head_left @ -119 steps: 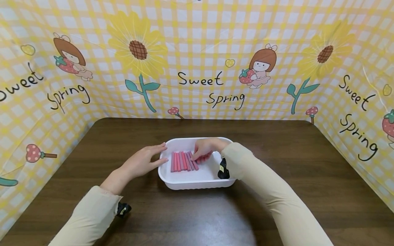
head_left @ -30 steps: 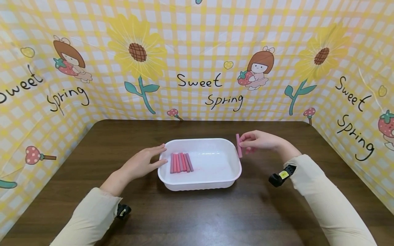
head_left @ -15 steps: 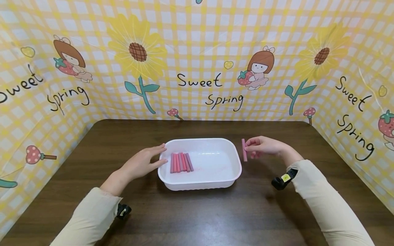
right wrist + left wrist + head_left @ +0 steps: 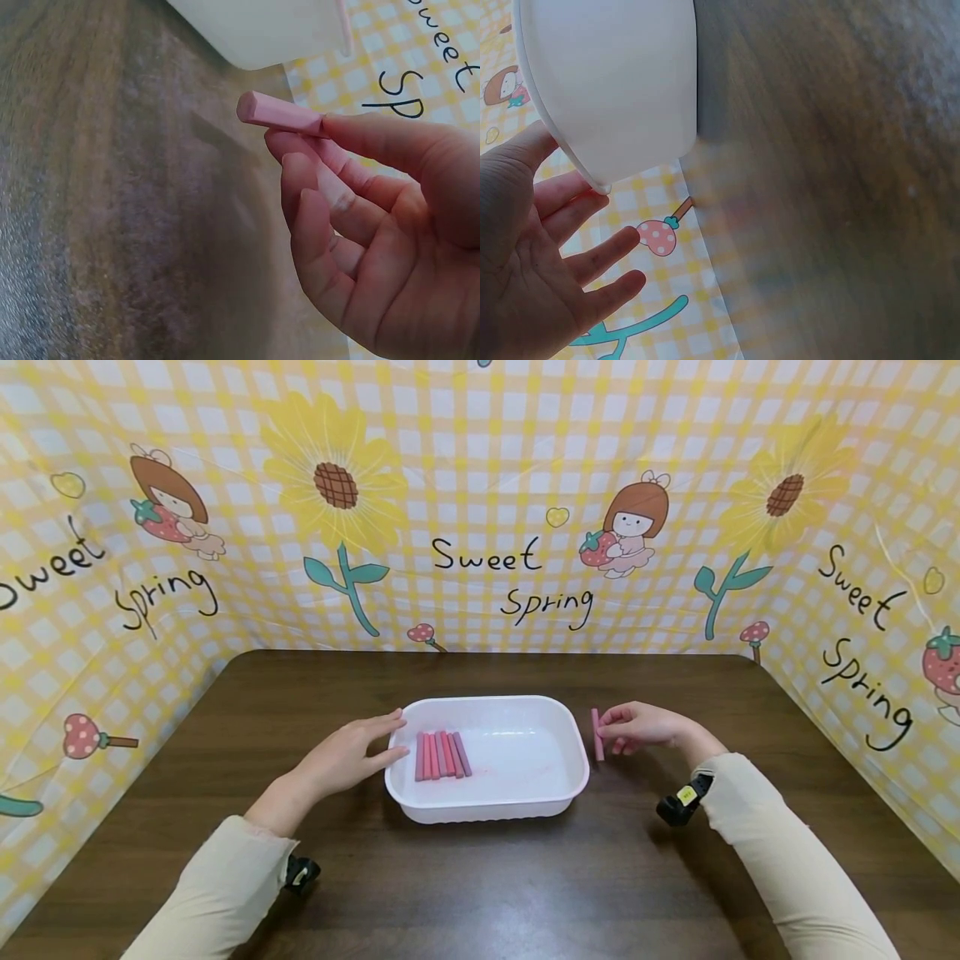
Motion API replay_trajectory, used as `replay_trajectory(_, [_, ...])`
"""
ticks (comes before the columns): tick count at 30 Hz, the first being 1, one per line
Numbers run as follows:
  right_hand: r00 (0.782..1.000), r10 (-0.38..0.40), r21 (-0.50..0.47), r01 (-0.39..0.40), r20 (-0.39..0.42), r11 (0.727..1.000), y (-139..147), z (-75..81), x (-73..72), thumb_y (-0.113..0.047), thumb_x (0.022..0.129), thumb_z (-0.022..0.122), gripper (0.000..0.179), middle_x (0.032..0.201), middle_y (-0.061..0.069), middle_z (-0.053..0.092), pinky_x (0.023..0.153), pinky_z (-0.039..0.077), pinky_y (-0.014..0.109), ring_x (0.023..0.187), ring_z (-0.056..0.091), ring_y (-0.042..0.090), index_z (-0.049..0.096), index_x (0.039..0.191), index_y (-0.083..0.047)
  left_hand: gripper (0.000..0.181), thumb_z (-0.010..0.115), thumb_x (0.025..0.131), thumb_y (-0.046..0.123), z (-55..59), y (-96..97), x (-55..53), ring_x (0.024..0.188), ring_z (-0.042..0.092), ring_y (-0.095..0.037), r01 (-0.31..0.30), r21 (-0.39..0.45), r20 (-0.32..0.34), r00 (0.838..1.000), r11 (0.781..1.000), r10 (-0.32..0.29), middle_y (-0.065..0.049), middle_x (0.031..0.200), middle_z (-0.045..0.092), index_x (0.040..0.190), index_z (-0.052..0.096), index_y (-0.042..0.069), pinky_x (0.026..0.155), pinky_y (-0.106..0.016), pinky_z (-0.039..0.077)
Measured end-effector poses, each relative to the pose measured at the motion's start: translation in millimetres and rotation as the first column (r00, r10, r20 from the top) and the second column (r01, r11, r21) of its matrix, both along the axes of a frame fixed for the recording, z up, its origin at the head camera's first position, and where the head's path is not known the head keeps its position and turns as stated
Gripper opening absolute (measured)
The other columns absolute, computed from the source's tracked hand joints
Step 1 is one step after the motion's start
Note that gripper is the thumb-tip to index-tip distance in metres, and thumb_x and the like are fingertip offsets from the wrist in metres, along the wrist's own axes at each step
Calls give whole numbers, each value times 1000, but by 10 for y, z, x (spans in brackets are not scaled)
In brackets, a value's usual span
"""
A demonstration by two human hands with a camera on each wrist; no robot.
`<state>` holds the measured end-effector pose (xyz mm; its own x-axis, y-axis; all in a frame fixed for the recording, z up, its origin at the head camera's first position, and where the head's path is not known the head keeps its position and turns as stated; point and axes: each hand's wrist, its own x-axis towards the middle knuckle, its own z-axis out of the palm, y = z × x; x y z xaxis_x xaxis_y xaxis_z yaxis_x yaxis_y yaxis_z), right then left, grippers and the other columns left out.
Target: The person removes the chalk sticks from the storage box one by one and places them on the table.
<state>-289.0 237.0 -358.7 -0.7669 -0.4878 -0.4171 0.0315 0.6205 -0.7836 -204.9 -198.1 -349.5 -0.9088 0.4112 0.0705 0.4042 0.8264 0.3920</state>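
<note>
A pink stick is pinched between the thumb and fingertips of the right hand, its other fingers curled loosely below. The stick is beside the right end of a white tray, outside it and not touching it, with one end pointing back toward the person. Inside the tray, toward its left end, a row of sticks in pink, red and purple lies side by side, the rightmost one slanting a little. Faint pinkish marks show on the tray floor just right of the row. The left hand touches the tray's left rim with thumb and fingertips, its fingers straight and spread apart. The tray stands on a dark brown wooden bench. Both arms wear cream sleeves, with a black device at each wrist. Behind, a yellow-and-white checked cloth carries sunflowers, cartoon figures and the words "Sweet Spring"
</note>
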Motion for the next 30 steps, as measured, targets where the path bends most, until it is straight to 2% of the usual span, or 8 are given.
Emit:
replay_trajectory(10, [999,-34,51,35,-14,998,-37,-66,-32,-23,94,54,31,75,-4,60,61,48,20,66,54,9,54,109,4,54,56,92,35,-7,1,-15,133,41,-36,8,13,-3,1000,1000,-8,-14,147,39,136,47,4,107,-54,35])
replay_trajectory(18, [997,-65,71,68,-37,995,-60,-119,-24,-22,94,54,28,78,-3,63,57,47,19,62,54,7,56,106,4,55,56,92,36,-11,0,-10,134,40,-36,-2,11,2,1000,1000,2,-13,148,39,137,47,5,107,-55,34])
replay_trajectory(24, [994,-79,90,86,-75,992,-80,-149,-21,-21,93,55,28,74,-5,63,49,40,17,57,51,5,57,103,5,55,56,92,36,-13,0,-7,134,40,-36,-2,14,1,1000,1000,2,-13,148,39,137,47,5,108,-55,34])
replay_trajectory(30, [988,-100,149,117,-119,982,-98,-144,-2,-23,92,57,26,70,-5,59,48,37,18,56,48,7,60,97,2,55,56,92,35,-17,-3,-10,134,40,-36,0,21,4,1000,1000,0,-13,148,39,137,47,5,108,-55,34])
